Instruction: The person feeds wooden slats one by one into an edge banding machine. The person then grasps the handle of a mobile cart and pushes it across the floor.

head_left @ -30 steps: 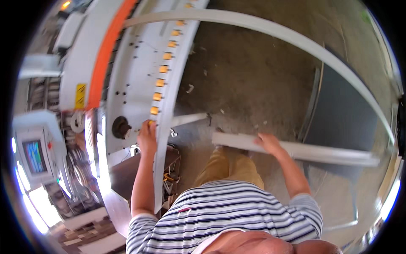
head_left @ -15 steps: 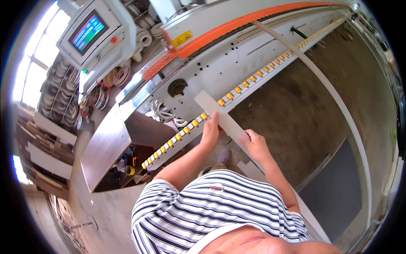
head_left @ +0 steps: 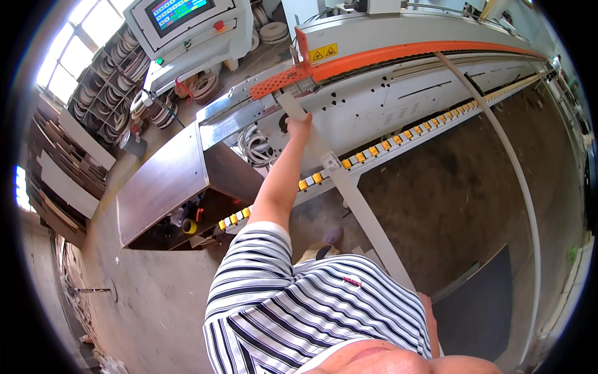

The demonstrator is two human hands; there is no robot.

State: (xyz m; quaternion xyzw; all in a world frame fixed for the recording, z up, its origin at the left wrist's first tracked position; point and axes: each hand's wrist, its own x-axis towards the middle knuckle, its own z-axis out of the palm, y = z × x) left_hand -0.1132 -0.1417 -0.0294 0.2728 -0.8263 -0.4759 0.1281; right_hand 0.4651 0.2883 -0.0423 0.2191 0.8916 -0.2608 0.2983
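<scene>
At the upper centre of the frame, the long pale narrow wooden strip (head_left: 349, 187) was pressed by the left hand (head_left: 301, 124), fingers closed on its far end at the grey-and-orange edge-banding machine (head_left: 398, 68); feeding appeared underway. At lower right, the right hand (head_left: 428, 311) was mostly hidden, its grip indiscernible; steady forward guidance seemed called for next.

Ahead of the left hand (head_left: 301, 124) the machine's orange guard (head_left: 349, 62) and roller rail (head_left: 398, 140) block the way, the long strip (head_left: 349, 187) runs back toward the right hand (head_left: 428, 311), and bare floor (head_left: 448, 206) lies open to its right.
</scene>
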